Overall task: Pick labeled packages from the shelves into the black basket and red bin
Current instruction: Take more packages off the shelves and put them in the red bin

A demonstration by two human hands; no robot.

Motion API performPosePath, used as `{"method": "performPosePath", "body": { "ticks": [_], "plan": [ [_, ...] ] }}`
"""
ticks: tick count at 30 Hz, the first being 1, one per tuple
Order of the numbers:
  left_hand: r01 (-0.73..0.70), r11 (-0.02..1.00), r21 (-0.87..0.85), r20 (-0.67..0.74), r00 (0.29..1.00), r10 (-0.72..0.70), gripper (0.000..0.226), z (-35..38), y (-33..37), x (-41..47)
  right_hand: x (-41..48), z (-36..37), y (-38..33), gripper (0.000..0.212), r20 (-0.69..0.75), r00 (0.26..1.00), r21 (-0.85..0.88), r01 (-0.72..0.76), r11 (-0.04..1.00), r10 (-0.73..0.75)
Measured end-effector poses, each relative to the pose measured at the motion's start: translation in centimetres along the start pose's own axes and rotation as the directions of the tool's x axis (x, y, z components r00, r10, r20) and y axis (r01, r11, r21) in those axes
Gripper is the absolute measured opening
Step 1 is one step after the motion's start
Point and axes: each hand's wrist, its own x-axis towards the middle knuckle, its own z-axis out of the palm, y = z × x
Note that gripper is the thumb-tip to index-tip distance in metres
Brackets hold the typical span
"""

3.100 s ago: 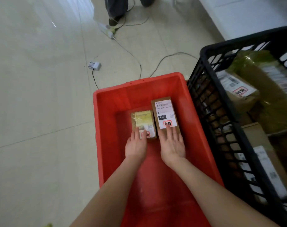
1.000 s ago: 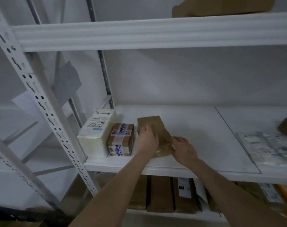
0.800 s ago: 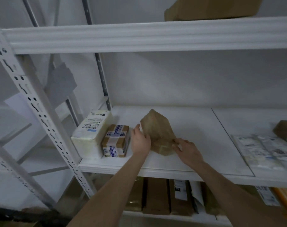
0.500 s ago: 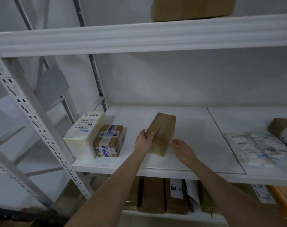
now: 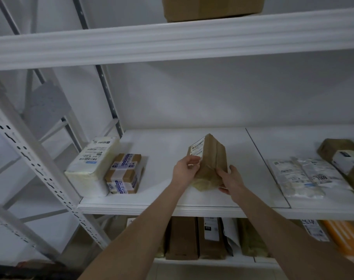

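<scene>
Gripping from both sides, the left hand and right hand curl their fingers round a brown package, tipped on end with its label facing left, low over the middle shelf; whether it touches the board I cannot tell. I judge this the pick step, with the label shown for reading. The next move calls for lifting it clear of the shelf lip and carrying it to the basket or bin, neither in view.
</scene>
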Motion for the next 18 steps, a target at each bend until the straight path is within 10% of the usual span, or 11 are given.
{"method": "performPosePath", "body": {
  "ticks": [3, 7, 18],
  "plan": [
    [0.098, 0.979, 0.181, -0.053, 0.994, -0.090, 0.046, 0.3, -0.7, 0.3, 0.0, -1.4, 0.1, 0.061, -0.002, 1.000, -0.032, 0.019, 0.999, -0.019],
    [0.283, 0.959, 0.011, 0.097, 0.954, -0.283, 0.069, 0.7, -1.4, 0.7, -0.3, -2.2, -0.1, 0.047, -0.011, 1.000, -0.069, 0.006, 0.998, -0.007],
    [0.402, 0.912, -0.080, 0.203, 0.903, -0.380, 0.042, 1.4, -2.2, -0.4, -1.4, -2.9, 0.1, 0.027, 0.065, 0.998, -0.114, -0.013, 0.993, 0.021]
  ]
}}
